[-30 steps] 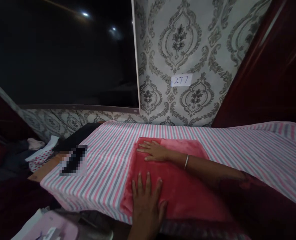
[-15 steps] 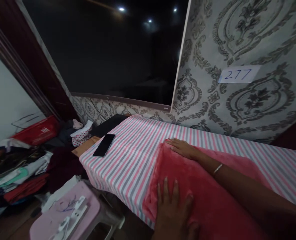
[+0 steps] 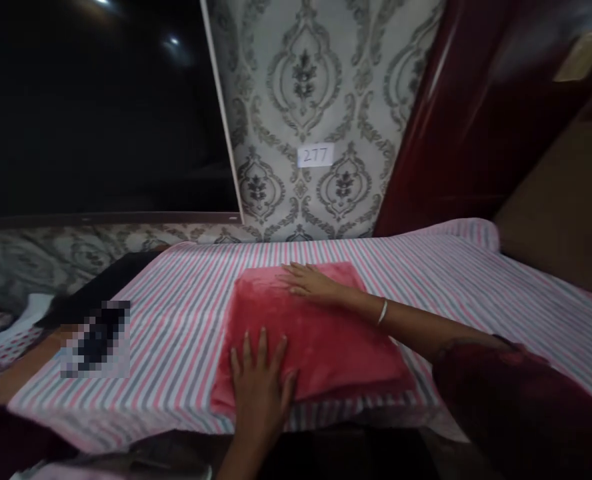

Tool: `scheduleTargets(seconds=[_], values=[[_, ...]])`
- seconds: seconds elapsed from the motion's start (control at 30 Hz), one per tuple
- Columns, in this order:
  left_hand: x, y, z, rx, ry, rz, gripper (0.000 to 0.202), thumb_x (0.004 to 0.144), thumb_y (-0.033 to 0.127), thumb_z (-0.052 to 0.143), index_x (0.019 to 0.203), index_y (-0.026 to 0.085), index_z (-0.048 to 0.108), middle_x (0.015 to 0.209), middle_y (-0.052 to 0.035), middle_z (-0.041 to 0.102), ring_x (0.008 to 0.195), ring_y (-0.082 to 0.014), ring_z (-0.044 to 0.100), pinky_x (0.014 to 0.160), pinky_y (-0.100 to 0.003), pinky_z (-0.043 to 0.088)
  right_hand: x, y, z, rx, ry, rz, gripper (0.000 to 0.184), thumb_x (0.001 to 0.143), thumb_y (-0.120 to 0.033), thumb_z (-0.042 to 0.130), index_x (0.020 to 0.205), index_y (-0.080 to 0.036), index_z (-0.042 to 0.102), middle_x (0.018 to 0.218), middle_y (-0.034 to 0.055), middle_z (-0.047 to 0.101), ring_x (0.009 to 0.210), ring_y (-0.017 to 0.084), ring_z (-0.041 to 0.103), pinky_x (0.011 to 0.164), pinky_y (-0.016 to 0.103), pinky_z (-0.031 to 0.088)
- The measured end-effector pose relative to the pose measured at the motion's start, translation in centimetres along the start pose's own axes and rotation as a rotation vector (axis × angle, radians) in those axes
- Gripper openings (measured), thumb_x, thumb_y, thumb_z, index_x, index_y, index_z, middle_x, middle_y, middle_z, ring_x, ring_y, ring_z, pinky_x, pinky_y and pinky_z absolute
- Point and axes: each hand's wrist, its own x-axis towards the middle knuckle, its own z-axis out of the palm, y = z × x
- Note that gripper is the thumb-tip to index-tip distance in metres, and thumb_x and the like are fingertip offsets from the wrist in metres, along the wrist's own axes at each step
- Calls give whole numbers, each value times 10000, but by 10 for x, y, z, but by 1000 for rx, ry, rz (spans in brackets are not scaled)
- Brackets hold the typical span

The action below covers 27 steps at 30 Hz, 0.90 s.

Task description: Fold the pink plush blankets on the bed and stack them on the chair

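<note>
The left hand [image 3: 260,385] and right hand [image 3: 312,283] rest open and flat on a red blanket [image 3: 321,340] — already folded, squared on a striped sheet [image 3: 171,353].

Brightness: dim light is lying across the striped bedsheet [image 3: 186,320].
Glare: small reflections are glowing in the dark glass panel [image 3: 91,113].
Distortion: wide-angle bending is curving the edges.
Blur: a pixelated patch [image 3: 96,340] is masking the left.

Head cam, fwd + down, close over red fleece [image 3: 326,353]
</note>
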Motion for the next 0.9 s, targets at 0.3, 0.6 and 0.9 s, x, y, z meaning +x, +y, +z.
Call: scheduleTargets(seconds=[0.3, 0.6, 0.9], values=[[32, 106, 10, -252, -114, 411, 568, 923, 434, 528, 1449, 221, 503, 1457, -116, 553, 1364, -308, 456, 1134, -554, 332, -95, 28, -7, -9, 23, 66, 559, 1035, -536, 333, 1551, -321, 363, 1654, 50, 226, 1534, 285, 141, 1222, 545, 94], [13, 126, 47, -160, -33, 455, 660, 832, 633, 590, 1421, 343, 514, 1556, -108, 423, 1454, -396, 280, 1145, -610, 187, -51, 82, 8, -65, -7, 163, 633, 997, -639, 323, 1564, -357, 322, 1653, 25, 229, 1511, 351, 193, 1196, 582, 134], [13, 125, 49, -167, -40, 473, 611, 839, 603, 593, 1382, 326, 544, 1562, -111, 415, 1501, -385, 192, 1188, -585, 50, -20, 129, 11, 110, -85, 365, 640, 999, -624, 225, 1561, -340, 339, 1662, 10, 193, 1533, 331, 114, 1199, 609, 112]])
